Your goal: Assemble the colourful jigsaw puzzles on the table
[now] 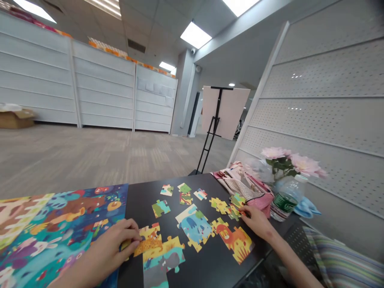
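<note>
My left hand (120, 242) is closed, with the yellow edge of a puzzle piece showing under its fingers. Beside its fingertips lies a giraffe piece (150, 240), above joined pieces with a grey hippo-like animal (168, 262). On the right, my right hand (256, 220) pinches a small green and yellow puzzle piece (234, 213), partly hidden by the fingertips. Between the hands are a joined blue elephant section (195, 228) and a joined lion section (234, 240). Several loose pieces lie farther back, among them a yellow one (219, 205) and a teal-green one (161, 208).
A colourful picture sheet (75, 216) covers the left of the black table (141, 196). At the right stand a plastic bottle (286, 200), pink flowers (300, 162) and a pink patterned cloth bag (243, 184). Beyond are an easel (214, 120) and a white perforated panel (318, 96).
</note>
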Demonstrator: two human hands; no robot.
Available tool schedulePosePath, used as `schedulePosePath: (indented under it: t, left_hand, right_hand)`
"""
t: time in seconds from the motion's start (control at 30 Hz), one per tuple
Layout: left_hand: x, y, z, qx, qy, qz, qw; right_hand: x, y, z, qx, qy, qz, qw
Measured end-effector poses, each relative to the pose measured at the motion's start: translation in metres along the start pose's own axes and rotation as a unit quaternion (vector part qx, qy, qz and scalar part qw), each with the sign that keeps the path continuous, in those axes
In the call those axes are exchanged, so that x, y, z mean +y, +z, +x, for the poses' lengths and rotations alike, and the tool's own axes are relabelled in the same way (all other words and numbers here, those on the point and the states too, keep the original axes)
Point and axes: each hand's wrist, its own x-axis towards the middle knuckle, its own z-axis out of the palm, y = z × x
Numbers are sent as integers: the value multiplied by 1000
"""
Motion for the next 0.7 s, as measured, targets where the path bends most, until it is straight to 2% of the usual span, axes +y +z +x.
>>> schedulePosePath:
  t: [0.23, 0.53, 0.7]
  left_hand:
    - [1, -1, 1, 5, -5, 9, 1000]
    - [5, -3, -2, -1, -6, 8, 1000]
    - [3, -2, -1, 1, -3, 9, 1000]
  right_hand:
    - [-10, 1, -1, -36, -22, -5, 999]
    - [-20, 4, 15, -54, -100, -5, 994]
    - [-31, -1, 12, -71, -148, 7, 986]
